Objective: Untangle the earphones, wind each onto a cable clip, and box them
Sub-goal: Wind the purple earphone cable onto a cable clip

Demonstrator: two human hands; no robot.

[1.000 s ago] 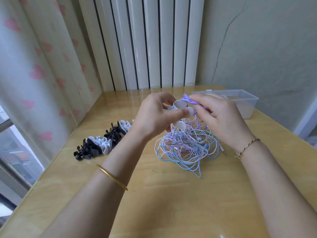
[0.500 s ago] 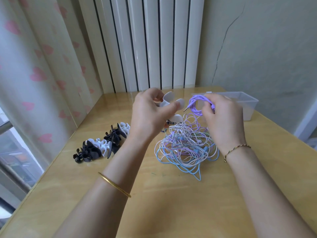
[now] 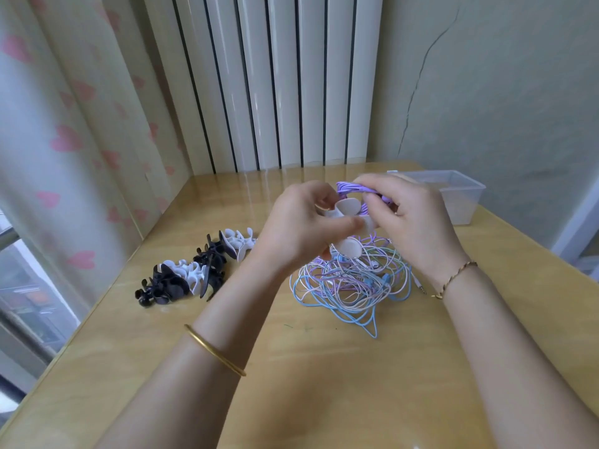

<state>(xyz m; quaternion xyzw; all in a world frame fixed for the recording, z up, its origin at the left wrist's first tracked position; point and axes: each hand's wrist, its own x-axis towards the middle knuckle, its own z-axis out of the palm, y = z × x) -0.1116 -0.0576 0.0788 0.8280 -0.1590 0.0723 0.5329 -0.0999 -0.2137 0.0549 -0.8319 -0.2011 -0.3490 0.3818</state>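
My left hand point(image 3: 298, 226) grips a white cable clip point(image 3: 348, 215) above the table, thumb pressed across its middle. My right hand point(image 3: 411, 218) pinches a coiled purple earphone point(image 3: 348, 188) and holds it against the clip's upper side. Part of the coil is hidden behind my fingers. Below both hands lies a tangled heap of blue, white and pink earphones point(image 3: 353, 283) on the wooden table point(image 3: 324, 384). A clear plastic box point(image 3: 460, 196) stands at the back right.
A row of black and white cable clips point(image 3: 194, 270) lies left of the tangle. A loose jack plug point(image 3: 421, 288) sticks out at the heap's right. Curtain and window edge bound the left, ribbed panels and a cracked wall the back.
My hands were apart half a second ago, clip left and purple coil right. They have come together, with the coil now against the clip.
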